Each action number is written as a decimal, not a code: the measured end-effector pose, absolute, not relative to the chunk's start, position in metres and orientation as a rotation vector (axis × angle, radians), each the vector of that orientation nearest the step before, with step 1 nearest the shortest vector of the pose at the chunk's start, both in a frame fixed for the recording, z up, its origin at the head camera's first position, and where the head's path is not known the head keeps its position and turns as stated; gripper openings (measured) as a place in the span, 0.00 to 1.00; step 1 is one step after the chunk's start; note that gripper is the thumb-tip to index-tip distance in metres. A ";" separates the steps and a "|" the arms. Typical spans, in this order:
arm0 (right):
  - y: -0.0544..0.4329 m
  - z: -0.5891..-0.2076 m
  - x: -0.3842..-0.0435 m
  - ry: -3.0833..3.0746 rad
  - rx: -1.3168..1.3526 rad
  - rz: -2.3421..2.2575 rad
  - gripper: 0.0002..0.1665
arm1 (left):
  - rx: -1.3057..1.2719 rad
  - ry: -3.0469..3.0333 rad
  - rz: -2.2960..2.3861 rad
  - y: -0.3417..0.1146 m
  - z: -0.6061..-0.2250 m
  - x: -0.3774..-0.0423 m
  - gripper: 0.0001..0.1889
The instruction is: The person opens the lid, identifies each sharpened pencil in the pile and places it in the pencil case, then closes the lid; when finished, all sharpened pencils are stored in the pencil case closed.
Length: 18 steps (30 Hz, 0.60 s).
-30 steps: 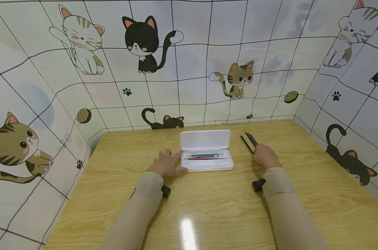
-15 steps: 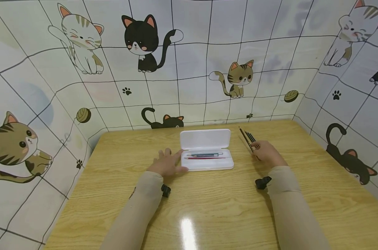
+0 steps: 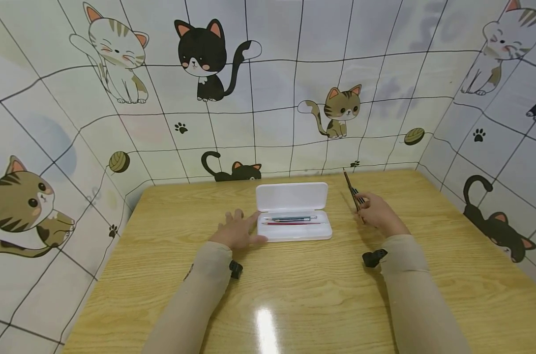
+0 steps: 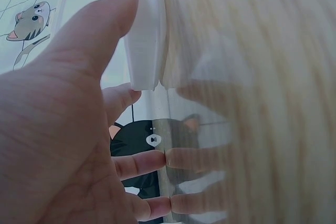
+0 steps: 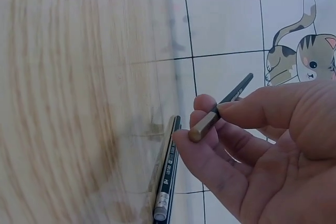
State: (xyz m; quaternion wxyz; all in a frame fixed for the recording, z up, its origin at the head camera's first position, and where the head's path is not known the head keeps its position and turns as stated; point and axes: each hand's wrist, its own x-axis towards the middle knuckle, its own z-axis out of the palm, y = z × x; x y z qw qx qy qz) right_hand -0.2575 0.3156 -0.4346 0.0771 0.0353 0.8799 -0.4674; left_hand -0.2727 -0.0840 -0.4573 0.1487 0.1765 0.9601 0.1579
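An open white pencil case lies on the table, its lid tipped back. Inside are a red pencil and blue-grey pencils. My left hand rests at the case's left end, fingers spread; in the left wrist view the thumb touches the case wall. To the right of the case, my right hand pinches a dark pencil with a bronze-coloured end between thumb and fingers, tilted above the table. Beneath and beside it lie dark pencils, one eraser-tipped and marked HB.
The wooden table ends at a back wall printed with cartoon cats. Side walls stand left and right. Dark wrist cameras sit on both sleeves.
My right hand has picked up one dark pencil, raising it off the table and shifting slightly right. Its tip now points further up and back. The left hand and the case stay put.
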 end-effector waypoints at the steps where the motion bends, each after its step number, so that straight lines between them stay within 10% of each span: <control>1: 0.316 -0.434 -0.258 2.642 0.111 -1.402 0.37 | 0.504 2.758 0.455 -0.084 -0.457 -0.273 0.49; 18: 0.314 -0.415 -0.256 2.877 0.007 -1.358 0.32 | 0.513 2.772 0.435 -0.084 -0.456 -0.271 0.48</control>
